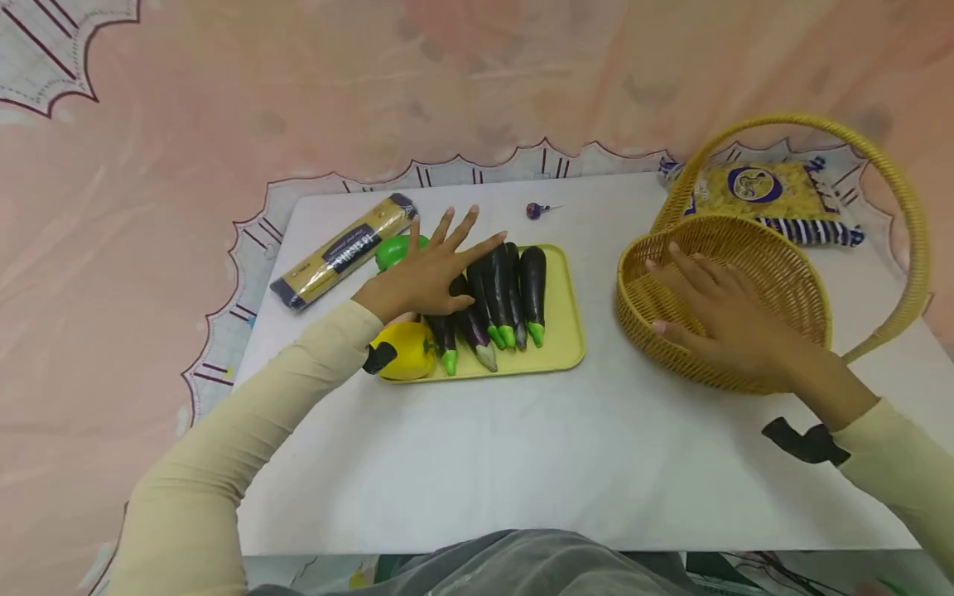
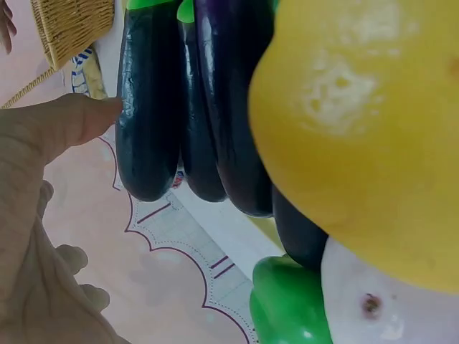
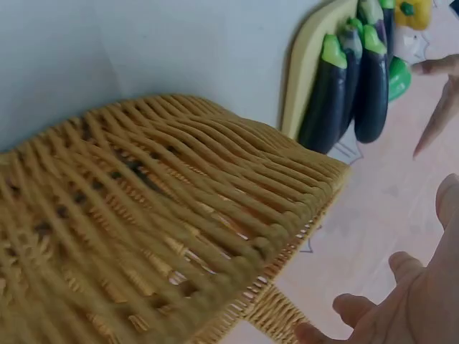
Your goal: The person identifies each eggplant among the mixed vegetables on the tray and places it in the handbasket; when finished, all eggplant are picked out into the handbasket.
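On our worktop (image 1: 462, 463), the wicker basket (image 1: 667, 360) might catch our right hand (image 1: 726, 319), fingers spread over it, on its handle (image 1: 913, 215); left of it, the yellow tray (image 1: 562, 331) carries the eggplants (image 1: 501, 290), which a brush from our left hand (image 1: 425, 277), fingers splayed above, could roll past the rim; between basket and tray, and toward the near edge, we have room.

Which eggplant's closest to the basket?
The rightmost eggplant in the head view: it ends the row on the basket side of the tray; every other one lies farther left.
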